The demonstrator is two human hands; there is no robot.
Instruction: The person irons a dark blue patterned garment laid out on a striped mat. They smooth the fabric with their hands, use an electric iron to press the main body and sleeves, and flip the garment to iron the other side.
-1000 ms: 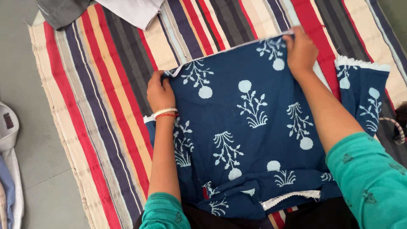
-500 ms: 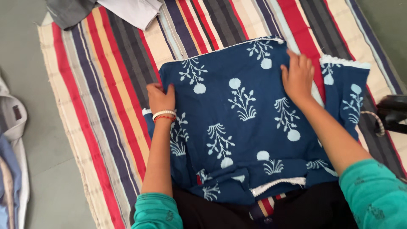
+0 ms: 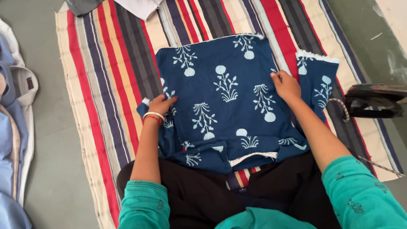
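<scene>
Item: dark blue cotton garment [image 3: 224, 97], block-printed with white flower and sprig motifs, white lace edging at the hems. It lies folded flat in a rough square on the striped mat [image 3: 106, 76], directly in front of the seated person. One lace-trimmed sleeve [image 3: 318, 80] sticks out at the right side; the lower edge is bunched over the person's black-clad lap, where a strip of white trim shows.

Left hand [image 3: 163, 104]: resting on the garment's left edge, fingers curled onto the cloth, white and red bangles at the wrist. Whether it pinches the fabric or only presses it cannot be told.

Right hand [image 3: 286, 85]: on the garment's right edge, just beside the sleeve, fingers bent over the fold and pressing on the cloth; a firm grasp cannot be confirmed.

Surroundings: the mat is woven in red, navy, cream, orange and grey stripes and spread on a grey floor [image 3: 55, 169]. A black clothes iron [image 3: 373, 99] stands at the mat's right margin, apart from the garment, its braided cord [image 3: 341, 108] curling near the sleeve. Grey and white folded cloths [image 3: 123, 6] lie at the mat's top edge. A pile of blue and white shirts [image 3: 15, 127] lies off the mat to the left.
</scene>
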